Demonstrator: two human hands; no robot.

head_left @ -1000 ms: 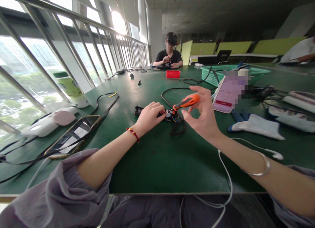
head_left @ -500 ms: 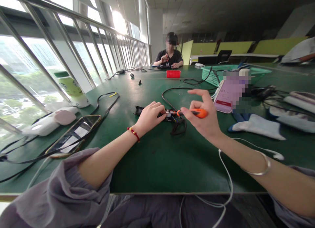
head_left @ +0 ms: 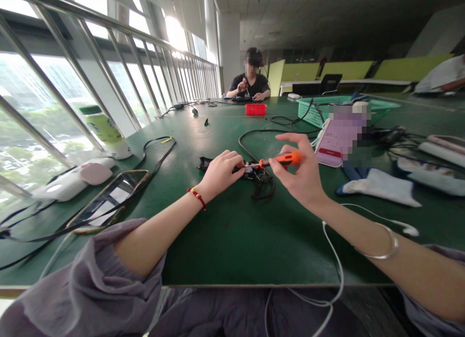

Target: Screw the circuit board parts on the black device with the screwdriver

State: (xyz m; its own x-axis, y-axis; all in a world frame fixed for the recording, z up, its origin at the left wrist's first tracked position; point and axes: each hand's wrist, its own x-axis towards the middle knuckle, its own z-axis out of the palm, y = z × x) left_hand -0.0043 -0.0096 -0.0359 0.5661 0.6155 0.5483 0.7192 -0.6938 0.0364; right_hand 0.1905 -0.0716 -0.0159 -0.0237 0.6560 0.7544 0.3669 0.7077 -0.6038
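On the green table in front of me lies a black device (head_left: 205, 163), its right part opened so that small wires and inner parts show. My left hand (head_left: 225, 166) is closed over its middle, the fingertips pressed to it and partly hiding it. In my right hand (head_left: 301, 169) is a screwdriver (head_left: 288, 158) with an orange and dark handle, pinched between thumb and fingers while the index finger sticks out. The thin shaft points left into the opened part near my left fingertips; its tip is too small to make out. A black cable (head_left: 264, 195) loops beside the device.
Left are a phone (head_left: 109, 201), a white device (head_left: 78, 179), cords and a green bottle (head_left: 105, 131). A red tray (head_left: 256, 109) and a co-worker (head_left: 250, 82) are ahead. Right are a green basket (head_left: 310, 115), an upright phone (head_left: 339, 138), gloves (head_left: 381, 185) and white earphones (head_left: 410, 229).
The screwdriver's handle has turned and tilted a little, its back end now higher and slightly left. My right hand has shifted slightly with it. My left hand and the device stay put.
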